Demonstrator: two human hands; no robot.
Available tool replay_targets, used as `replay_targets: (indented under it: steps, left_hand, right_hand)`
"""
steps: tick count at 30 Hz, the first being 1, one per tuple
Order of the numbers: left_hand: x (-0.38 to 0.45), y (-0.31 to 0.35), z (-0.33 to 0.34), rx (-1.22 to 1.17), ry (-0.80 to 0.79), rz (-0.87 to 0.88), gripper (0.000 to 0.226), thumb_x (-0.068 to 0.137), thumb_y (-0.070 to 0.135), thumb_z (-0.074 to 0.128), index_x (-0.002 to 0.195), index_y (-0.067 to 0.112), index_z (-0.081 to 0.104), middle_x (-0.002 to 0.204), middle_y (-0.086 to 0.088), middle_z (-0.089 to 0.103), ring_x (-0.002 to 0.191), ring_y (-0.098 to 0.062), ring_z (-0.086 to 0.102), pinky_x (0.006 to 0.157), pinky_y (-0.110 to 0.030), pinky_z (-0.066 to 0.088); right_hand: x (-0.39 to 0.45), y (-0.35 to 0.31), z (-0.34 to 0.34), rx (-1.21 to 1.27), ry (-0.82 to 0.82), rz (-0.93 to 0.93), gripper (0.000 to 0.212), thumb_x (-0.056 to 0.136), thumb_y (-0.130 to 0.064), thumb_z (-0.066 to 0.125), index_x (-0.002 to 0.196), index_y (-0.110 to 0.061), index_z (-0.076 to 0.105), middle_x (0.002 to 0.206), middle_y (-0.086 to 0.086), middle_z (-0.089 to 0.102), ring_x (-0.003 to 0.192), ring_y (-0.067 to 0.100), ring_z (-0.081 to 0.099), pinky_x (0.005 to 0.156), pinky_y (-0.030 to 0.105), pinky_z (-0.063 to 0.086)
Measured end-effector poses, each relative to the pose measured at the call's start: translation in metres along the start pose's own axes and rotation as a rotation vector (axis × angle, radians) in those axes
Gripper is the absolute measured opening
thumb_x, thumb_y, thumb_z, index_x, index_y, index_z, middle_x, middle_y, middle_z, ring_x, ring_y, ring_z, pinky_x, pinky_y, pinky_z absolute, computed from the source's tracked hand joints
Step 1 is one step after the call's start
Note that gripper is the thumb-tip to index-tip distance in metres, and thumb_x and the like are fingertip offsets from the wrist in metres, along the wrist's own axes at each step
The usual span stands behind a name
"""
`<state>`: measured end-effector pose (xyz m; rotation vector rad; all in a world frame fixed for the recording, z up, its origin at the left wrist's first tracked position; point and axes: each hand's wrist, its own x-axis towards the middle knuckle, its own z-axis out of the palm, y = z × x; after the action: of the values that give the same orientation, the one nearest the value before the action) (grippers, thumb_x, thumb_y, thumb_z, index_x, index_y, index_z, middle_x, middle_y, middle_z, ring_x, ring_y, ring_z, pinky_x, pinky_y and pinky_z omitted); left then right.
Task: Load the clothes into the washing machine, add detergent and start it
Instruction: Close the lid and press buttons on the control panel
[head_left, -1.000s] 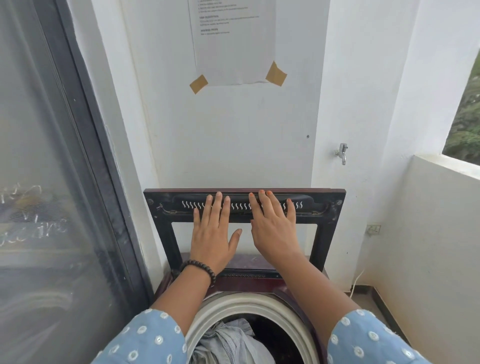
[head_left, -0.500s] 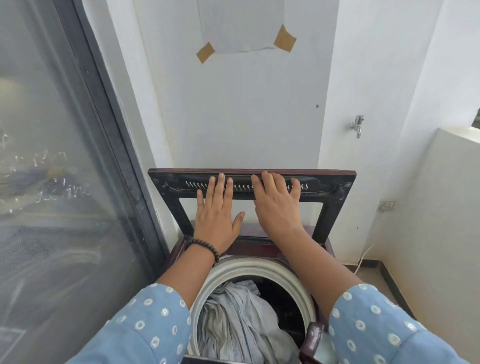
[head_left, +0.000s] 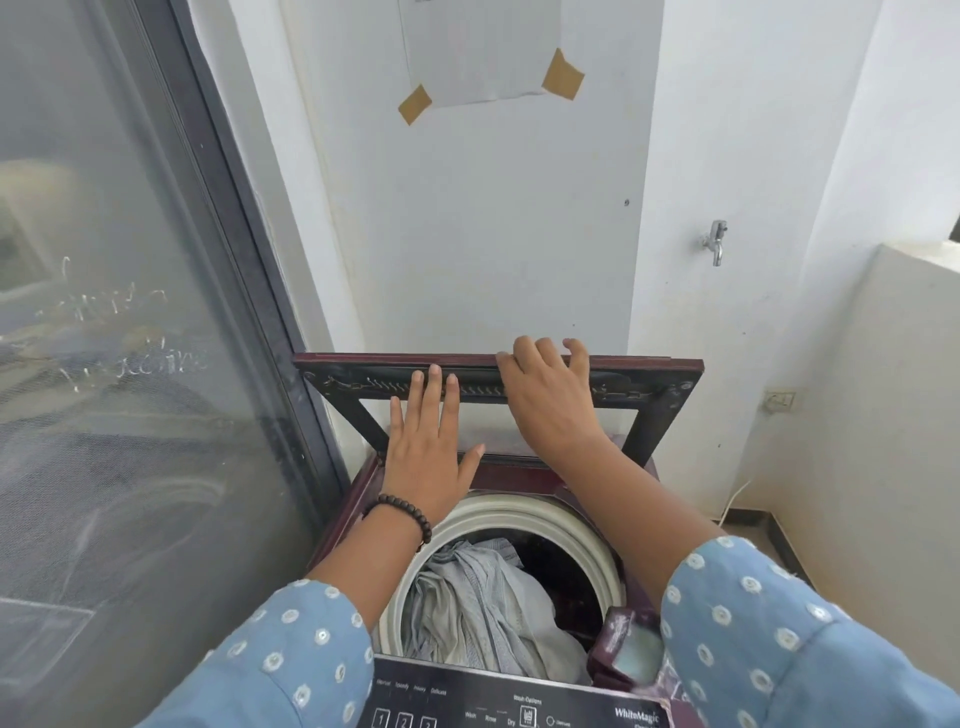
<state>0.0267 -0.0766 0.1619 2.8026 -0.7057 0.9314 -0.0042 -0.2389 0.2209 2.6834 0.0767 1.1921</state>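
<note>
A maroon top-loading washing machine stands below me with its lid (head_left: 670, 410) raised upright against the wall. My left hand (head_left: 428, 452) lies flat on the lid's inner side, fingers straight. My right hand (head_left: 548, 400) reaches higher, its fingers curled over the lid's top edge. Grey-blue clothes (head_left: 483, 608) fill the drum inside the white tub ring (head_left: 582, 530). The dark control panel (head_left: 519, 706) with buttons runs along the bottom of the view. An open detergent compartment (head_left: 623, 649) shows at the drum's right front.
A glass sliding door (head_left: 130, 364) with a dark frame stands close on the left. White wall behind carries a taped paper (head_left: 483, 52) and a water tap (head_left: 716, 241). A low balcony wall (head_left: 883, 415) closes the right side.
My head has tilted down, so the control panel has come into view. My right hand slid up from the lid's inner face and hooked over its top edge. The left hand stays flat.
</note>
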Motion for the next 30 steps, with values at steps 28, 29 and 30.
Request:
replay_targets:
  steps: [28,29,30]
  left_hand:
    - [-0.102,0.008,-0.014,0.0,-0.045,-0.012,0.074,0.083,0.043,0.066,0.141,0.006,0.04,0.148,-0.021,0.034,0.137,-0.038,0.04,0.115,-0.054,0.026]
    - [-0.103,0.007,-0.015,0.001,-0.039,-0.021,0.07,0.081,0.042,0.069,0.137,0.007,0.044,0.145,-0.02,0.038,0.133,-0.038,0.043,0.114,-0.055,0.03]
    - [-0.104,0.008,-0.017,-0.007,-0.027,-0.034,0.066,0.08,0.041,0.071,0.133,0.008,0.048,0.141,-0.018,0.042,0.13,-0.036,0.046,0.112,-0.055,0.034]
  right_hand:
    - [-0.059,-0.014,-0.033,0.255,-0.491,-0.02,0.025,0.091,-0.033,0.063,0.106,-0.013,0.057,0.101,0.004,0.06,0.095,0.027,0.06,0.066,0.033,0.039]
    - [-0.063,-0.016,-0.034,0.267,-0.489,-0.016,0.025,0.091,-0.032,0.063,0.106,-0.013,0.057,0.101,0.004,0.06,0.095,0.027,0.06,0.066,0.033,0.039]
    - [-0.067,-0.017,-0.034,0.274,-0.487,-0.016,0.024,0.091,-0.03,0.062,0.106,-0.013,0.056,0.102,0.004,0.06,0.096,0.027,0.06,0.066,0.033,0.039]
